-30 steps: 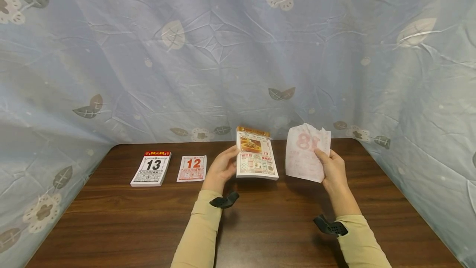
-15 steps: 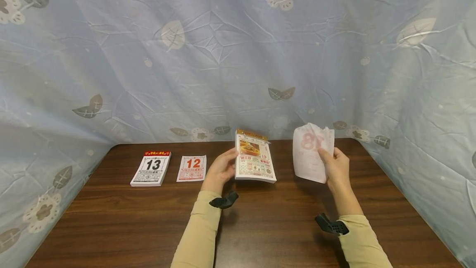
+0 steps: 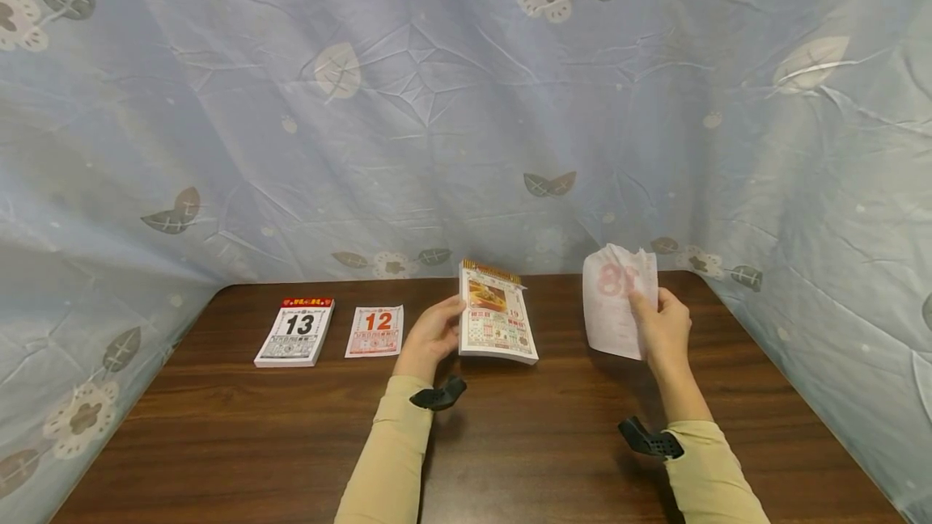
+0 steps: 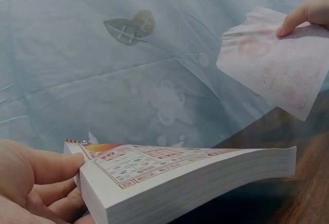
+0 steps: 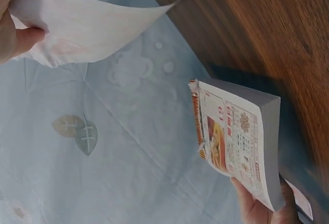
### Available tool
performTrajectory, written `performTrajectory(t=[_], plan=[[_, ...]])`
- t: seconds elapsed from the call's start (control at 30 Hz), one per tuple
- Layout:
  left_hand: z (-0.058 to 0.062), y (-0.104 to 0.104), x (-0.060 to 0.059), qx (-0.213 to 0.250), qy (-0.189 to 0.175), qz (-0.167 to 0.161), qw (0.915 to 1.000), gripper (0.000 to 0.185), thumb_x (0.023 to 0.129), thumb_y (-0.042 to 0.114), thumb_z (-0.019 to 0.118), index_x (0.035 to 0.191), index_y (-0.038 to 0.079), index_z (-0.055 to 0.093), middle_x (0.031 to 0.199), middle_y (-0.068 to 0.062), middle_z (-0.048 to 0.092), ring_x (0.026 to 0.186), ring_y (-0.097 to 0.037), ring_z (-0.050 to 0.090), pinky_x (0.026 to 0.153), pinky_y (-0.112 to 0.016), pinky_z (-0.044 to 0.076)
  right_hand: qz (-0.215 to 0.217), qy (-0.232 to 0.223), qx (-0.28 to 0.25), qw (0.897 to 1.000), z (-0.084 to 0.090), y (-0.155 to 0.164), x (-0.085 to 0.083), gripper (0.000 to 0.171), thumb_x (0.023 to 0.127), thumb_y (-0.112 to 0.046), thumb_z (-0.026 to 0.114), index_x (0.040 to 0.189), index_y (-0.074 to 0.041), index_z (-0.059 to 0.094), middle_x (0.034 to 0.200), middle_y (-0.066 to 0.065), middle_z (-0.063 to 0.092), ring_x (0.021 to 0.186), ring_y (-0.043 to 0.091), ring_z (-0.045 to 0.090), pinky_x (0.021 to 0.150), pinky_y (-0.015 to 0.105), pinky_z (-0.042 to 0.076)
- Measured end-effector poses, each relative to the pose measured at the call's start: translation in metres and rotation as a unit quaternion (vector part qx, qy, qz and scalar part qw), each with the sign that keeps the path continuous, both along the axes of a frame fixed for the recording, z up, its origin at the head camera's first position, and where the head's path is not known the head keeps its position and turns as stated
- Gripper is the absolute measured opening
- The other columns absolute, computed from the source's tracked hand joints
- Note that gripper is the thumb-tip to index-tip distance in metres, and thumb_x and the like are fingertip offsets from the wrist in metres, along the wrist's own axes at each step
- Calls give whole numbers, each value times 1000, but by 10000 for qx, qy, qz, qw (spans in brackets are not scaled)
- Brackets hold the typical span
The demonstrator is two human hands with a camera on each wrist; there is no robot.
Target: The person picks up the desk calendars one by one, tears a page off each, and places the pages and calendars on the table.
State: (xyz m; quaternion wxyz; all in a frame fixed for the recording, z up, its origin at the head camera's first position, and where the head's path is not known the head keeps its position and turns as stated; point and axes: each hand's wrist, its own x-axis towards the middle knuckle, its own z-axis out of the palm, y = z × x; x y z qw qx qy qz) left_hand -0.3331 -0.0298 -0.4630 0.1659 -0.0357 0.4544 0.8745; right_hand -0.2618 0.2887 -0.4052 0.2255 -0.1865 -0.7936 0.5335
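On the brown desk [image 3: 510, 443], your left grip [image 3: 431, 335] curls around the thick calendar pad [image 3: 497, 322], tilting it off the surface. Well to its right, your right grip [image 3: 661, 328] pinches a torn page [image 3: 615, 302], raised.

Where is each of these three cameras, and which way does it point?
Head: on the person's head, looking forward and down at the table; both hands and sleeves show.
Left wrist: beside the left hand, looking along the calendar pad it grips.
Right wrist: under the right hand, which pinches the torn page.
Shared: pad and page appear in all three.
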Motion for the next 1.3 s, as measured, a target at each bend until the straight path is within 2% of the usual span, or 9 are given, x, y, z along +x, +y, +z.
performTrajectory(t=[0.17,0.3,0.4,0.5,0.63,0.87,0.97,1.1,1.3], plan=[[-3,-1,0,-69,-28,54,10000,47,100,2,44,146,-5,35,119,-14,57,94,-18,61,77,-29,53,-223,36,779,9967,-1,3,0,31,93,-31,63,106,-3,69,91,15,71,68,6,54,56,18,44],[-4,-1,0,-65,-127,99,9998,48,100,1,45,147,-4,35,126,-17,53,96,-19,60,79,-30,52,-215,188,1164,9928,-3,4,0,30,94,-28,62,105,-1,68,97,22,71,75,19,60,56,19,43],[-4,-1,0,-94,-184,104,9997,49,100,1,45,147,-3,34,131,-19,50,97,-20,59,80,-30,52,-245,386,1443,9885,-5,4,-1,28,94,-24,61,103,1,68,98,24,71,80,32,63,60,25,45],[-4,-1,1,-49,-210,82,9997,50,100,2,45,148,-4,33,136,-22,47,99,-21,59,81,-31,52,-263,638,1710,9829,-7,4,0,25,94,-19,61,101,4,67,96,26,71,81,40,64,65,38,49],[-4,-1,2,-8,-195,35,9998,51,100,2,45,148,-4,31,142,-24,42,103,-21,58,84,-31,52,-259,1034,2047,9730,-9,2,0,21,93,-12,62,96,8,65,89,29,69,75,42,64,66,50,49],[-4,-1,1,-82,-213,18,9997,50,100,1,43,149,-3,31,147,-27,38,116,-28,51,106,-45,40,-15,1493,2980,9428,-14,-1,-1,12,90,0,59,90,12,64,76,27,65,59,36,61,55,50,51],[-5,-2,1,-178,-207,66,9996,50,100,2,44,148,-4,33,146,-27,40,112,-27,54,103,-44,44,37,1484,3267,9334,-16,-2,-1,11,90,2,58,90,11,64,75,26,64,61,39,62,57,54,51],[-6,-2,1,-394,-220,161,9989,48,99,2,47,146,-4,37,140,-26,46,98,-22,61,87,-36,52,-39,1513,3510,9240,-16,-2,0,10,89,2,58,90,10,64,79,28,65,69,46,64,62,59,50],[-6,-3,1,-508,-204,181,9983,48,99,3,47,146,-5,37,141,-26,46,99,-23,60,81,-32,53,-188,1741,3881,9048,-17,1,0,7,88,4,59,90,10,63,82,29,65,72,47,64,61,59,51]])
